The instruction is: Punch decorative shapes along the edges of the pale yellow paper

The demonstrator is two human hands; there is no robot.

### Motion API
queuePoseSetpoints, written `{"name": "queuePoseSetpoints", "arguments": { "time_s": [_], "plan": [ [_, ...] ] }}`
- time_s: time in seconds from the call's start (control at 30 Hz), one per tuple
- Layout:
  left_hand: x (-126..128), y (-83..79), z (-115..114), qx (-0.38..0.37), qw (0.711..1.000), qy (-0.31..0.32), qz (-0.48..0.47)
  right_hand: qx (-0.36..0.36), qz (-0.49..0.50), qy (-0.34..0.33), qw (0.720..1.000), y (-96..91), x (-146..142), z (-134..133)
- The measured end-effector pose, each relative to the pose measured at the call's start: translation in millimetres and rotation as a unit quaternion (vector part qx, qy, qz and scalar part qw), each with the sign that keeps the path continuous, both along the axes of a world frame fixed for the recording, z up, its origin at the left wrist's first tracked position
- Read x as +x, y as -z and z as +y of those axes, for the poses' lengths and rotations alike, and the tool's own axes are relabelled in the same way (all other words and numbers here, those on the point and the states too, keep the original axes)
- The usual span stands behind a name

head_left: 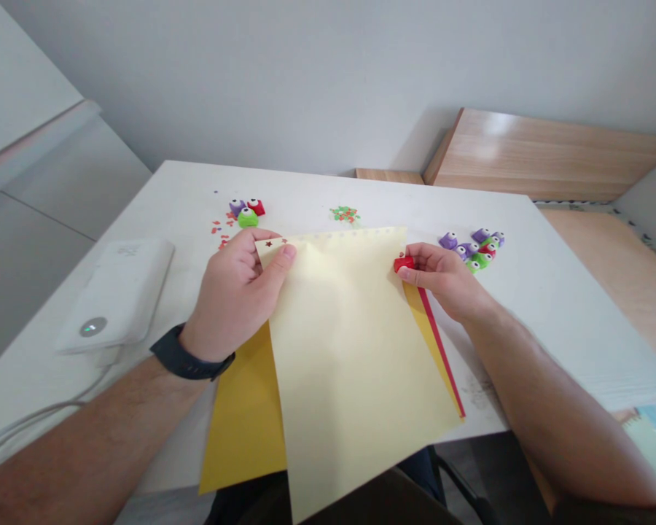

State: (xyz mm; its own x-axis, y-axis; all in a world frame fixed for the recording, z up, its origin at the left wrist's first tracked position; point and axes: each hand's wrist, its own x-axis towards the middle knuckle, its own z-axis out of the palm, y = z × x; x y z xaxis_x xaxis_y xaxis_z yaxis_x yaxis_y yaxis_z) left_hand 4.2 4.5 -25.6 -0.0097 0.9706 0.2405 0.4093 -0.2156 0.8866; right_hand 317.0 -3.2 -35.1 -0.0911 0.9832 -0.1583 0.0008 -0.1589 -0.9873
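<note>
Both hands at top edge of pale sheet [350, 350], on table [552, 306].
Left hand [235, 292] pinches the left corner, thumb on top. Right hand [445, 277] closed around red punch [404, 263] at the right corner. Pale sheet lies tilted over yellow sheet [246, 415] and red sheet [440, 350]. Spare punches [475, 248] just beyond right hand.

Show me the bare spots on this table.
Widest bare patch: table right of the right punch cluster. A smaller one lies between the white device and the left punches. Crowded: the middle, where left hand and right hand hold the pale yellow sheet and red punch.
</note>
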Motion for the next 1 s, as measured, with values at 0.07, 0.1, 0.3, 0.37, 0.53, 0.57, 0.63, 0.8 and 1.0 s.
{"name": "queuePoseSetpoints", "arguments": {
  "time_s": [0.07, 0.1, 0.3, 0.37, 0.53, 0.57, 0.63, 0.8, 1.0],
  "plan": [
    [0.6, -0.9, -0.3, 0.003, 1.000, 0.000, 0.006, 0.002, 0.001, 0.001, 1.000, 0.1, 0.0, 0.3],
    [0.9, -1.5, -0.5, 0.003, 1.000, 0.001, 0.006, 0.004, 0.000, 0.001, 1.000, 0.2, 0.0, 0.5],
    [1.3, -3.2, -1.2, -0.001, 1.000, 0.004, 0.009, -0.002, -0.005, 0.007, 1.000, -2.6, -3.7, 0.0],
    [1.2, -2.8, -1.1, -0.001, 1.000, 0.007, 0.006, 0.001, -0.002, 0.009, 1.000, -4.2, -5.3, -0.4],
    [1.2, -1.8, -0.8, -0.001, 1.000, 0.005, 0.005, -0.001, 0.003, 0.007, 1.000, -5.2, -6.1, -0.5],
    [1.2, -1.8, -0.8, -0.001, 1.000, 0.005, 0.007, -0.001, 0.003, 0.006, 1.000, -4.9, -5.7, -0.3],
    [1.2, -2.1, -0.9, 0.000, 1.000, 0.006, 0.013, 0.000, 0.002, 0.005, 1.000, -4.2, -4.9, 0.0],
    [1.8, -2.7, -1.3, 0.006, 1.000, 0.010, 0.010, 0.003, -0.007, 0.010, 1.000, -3.7, -4.4, 0.5],
    [0.8, -1.2, -0.7, 0.002, 1.000, 0.014, 0.005, 0.000, -0.004, 0.011, 1.000, -2.2, -4.4, 1.8]
  ]
}}
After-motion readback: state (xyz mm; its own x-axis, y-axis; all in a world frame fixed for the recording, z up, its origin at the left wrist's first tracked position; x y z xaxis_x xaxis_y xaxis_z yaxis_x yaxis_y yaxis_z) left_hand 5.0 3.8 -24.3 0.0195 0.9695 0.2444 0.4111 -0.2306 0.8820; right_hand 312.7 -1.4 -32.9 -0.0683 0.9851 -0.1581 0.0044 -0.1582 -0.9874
